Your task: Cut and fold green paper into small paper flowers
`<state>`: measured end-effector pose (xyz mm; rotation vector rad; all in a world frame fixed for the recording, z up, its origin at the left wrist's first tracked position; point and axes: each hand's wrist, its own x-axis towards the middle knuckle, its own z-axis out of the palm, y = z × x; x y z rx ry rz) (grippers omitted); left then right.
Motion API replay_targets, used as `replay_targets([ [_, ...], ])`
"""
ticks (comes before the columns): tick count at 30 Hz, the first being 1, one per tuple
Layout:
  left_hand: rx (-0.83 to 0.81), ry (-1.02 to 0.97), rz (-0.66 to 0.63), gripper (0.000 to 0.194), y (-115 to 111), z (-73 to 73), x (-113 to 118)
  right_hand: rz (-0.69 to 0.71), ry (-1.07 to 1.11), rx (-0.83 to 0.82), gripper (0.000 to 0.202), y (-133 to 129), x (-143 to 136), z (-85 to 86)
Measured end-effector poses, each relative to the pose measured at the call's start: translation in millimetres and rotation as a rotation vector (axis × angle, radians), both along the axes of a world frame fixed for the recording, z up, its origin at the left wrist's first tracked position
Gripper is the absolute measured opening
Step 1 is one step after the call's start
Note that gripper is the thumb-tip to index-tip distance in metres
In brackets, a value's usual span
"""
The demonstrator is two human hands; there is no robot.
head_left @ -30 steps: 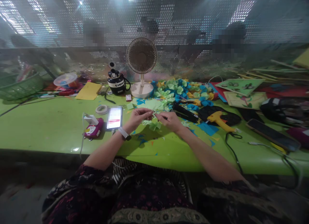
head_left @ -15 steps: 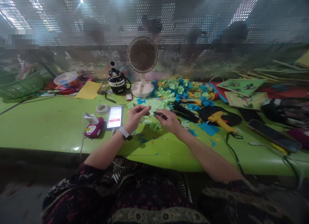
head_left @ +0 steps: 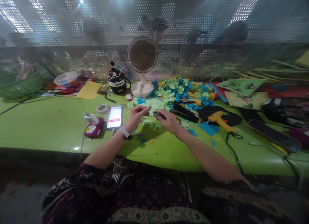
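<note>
Above the heap of cut paper, my left hand (head_left: 136,117) pinches with thumb and forefinger at what looks like a piece of light green paper (head_left: 151,112). Its edges blend with the paper behind. My right hand (head_left: 169,120) is closed around a slim dark tool (head_left: 158,114), mostly covered by the fingers, so its exact kind does not show. The fingertips of both hands face each other, a small gap apart. Under them lie light green paper pieces (head_left: 155,125) and blue scraps. A black stapler-like tool (head_left: 185,112) lies just right of my right hand.
A fan (head_left: 143,88) and a black flask (head_left: 117,83) stand behind. Paper flowers (head_left: 177,86) are heaped at the back. To the right are a yellow glue gun (head_left: 220,120) and a dark phone (head_left: 274,135); to the left, a lit phone (head_left: 115,117) and a tape roll (head_left: 102,108).
My right hand has shifted very slightly, and its fingers sit a little differently on the dark tool. My left hand stays in place.
</note>
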<state>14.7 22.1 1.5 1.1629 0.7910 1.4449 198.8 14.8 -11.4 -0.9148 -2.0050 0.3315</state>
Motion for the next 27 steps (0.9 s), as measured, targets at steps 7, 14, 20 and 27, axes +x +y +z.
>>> replay_targets([
  [7, -0.018, -0.024, -0.034, 0.03, -2.0, -1.1, 3.5, 0.027, 0.023, -0.082, 0.022, -0.6, 2.1, 4.7],
  [14, -0.026, -0.011, -0.027, 0.033, -2.5, 1.3, 3.6, 0.039, 0.042, -0.097, 0.022, -1.9, 1.5, 7.4],
  [20, -0.021, 0.055, -0.022, 0.034, -1.0, 1.6, 1.0, -0.01, 0.01, -0.046, 0.022, -5.3, -0.6, 7.0],
  [27, -0.05, 0.023, -0.024, 0.035, -1.0, -0.4, 2.9, -0.04, -0.077, 0.047, 0.025, -0.1, 2.4, -0.5],
])
